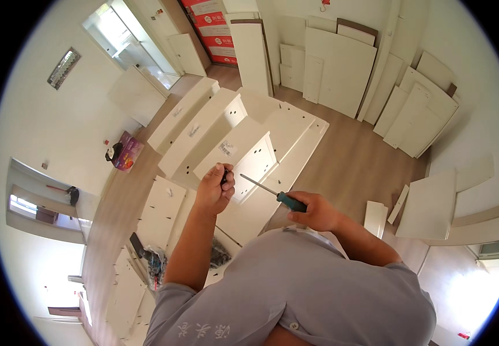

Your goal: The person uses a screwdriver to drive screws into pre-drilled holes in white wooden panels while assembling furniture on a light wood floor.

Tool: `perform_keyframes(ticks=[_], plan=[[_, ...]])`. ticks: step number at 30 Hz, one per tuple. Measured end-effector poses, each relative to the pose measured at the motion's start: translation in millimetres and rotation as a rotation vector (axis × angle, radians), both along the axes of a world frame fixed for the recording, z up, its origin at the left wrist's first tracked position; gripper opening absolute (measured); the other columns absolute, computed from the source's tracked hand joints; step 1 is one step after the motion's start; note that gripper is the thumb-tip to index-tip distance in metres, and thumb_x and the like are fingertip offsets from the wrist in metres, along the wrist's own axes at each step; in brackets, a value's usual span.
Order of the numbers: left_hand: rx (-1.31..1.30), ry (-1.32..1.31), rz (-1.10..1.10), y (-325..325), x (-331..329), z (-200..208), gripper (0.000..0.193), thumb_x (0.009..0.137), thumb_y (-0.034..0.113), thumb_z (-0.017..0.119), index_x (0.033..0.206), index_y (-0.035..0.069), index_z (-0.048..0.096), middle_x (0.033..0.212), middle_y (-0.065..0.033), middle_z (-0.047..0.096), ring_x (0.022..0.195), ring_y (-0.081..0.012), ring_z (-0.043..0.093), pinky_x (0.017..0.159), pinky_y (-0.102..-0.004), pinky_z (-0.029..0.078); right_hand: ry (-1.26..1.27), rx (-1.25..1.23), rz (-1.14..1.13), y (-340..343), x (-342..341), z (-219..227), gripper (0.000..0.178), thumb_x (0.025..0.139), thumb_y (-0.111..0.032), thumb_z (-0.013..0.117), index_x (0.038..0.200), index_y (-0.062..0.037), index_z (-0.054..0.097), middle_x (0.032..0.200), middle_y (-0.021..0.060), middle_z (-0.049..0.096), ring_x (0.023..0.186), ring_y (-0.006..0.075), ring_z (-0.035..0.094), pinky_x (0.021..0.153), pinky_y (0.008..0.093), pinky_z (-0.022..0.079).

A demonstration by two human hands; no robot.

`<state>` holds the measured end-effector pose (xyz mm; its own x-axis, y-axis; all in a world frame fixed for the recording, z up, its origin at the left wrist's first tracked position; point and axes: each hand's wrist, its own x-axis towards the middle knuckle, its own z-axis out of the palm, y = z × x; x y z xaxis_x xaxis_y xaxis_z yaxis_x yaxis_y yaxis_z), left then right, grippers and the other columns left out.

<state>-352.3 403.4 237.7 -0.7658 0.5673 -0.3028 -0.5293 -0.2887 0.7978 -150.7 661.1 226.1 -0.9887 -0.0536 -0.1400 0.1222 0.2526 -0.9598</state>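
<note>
My right hand (314, 211) is wrapped round the dark green handle of a screwdriver (288, 201). Its thin metal shaft points up and left, the tip near my left hand but apart from it. My left hand (215, 189) is raised, its fingers closed on a small black part (225, 176), mostly hidden, whose kind I cannot make out. Below and beyond both hands lie white furniture boards (287, 124) with narrower boards standing on edge across them. One upright board (254, 164) has several dark holes and carries a label on its neighbouring face.
White panels (340, 69) lean against the far wall, and more panels (416, 112) lean at the right. Drilled boards (161, 202) and a plastic bag of hardware (157, 262) lie left of my left forearm. A purple box (127, 152) stands by the left wall.
</note>
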Motion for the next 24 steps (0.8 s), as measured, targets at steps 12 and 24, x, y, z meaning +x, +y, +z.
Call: perform_keyframes(ticks=[12, 24], plan=[[-0.179, 0.087, 0.099, 59.0, 18.2, -5.0, 0.02, 0.112, 0.027, 0.055, 0.114, 0.007, 0.058, 0.103, -0.0116, 0.07, 0.062, -0.0098, 0.049, 0.053, -0.0224, 0.04, 0.031, 0.154, 0.087, 63.5, -12.1, -2.9, 0.05, 0.092, -0.027, 0.075, 0.138, -0.0101, 0.063, 0.105, 0.0115, 0.071, 0.093, 0.0256, 0.067, 0.086, 0.0364, 0.054], [-0.202, 0.153, 0.157, 84.4, 31.2, -10.3, 0.016, 0.111, 0.03, 0.058, 0.111, 0.014, 0.057, 0.117, -0.0121, 0.071, 0.065, -0.0076, 0.052, 0.054, -0.0212, 0.043, 0.011, 0.07, 0.054, 62.0, -15.2, -19.1, 0.051, 0.091, -0.027, 0.077, 0.138, -0.0116, 0.063, 0.106, 0.0136, 0.072, 0.094, 0.0291, 0.069, 0.087, 0.0387, 0.055]])
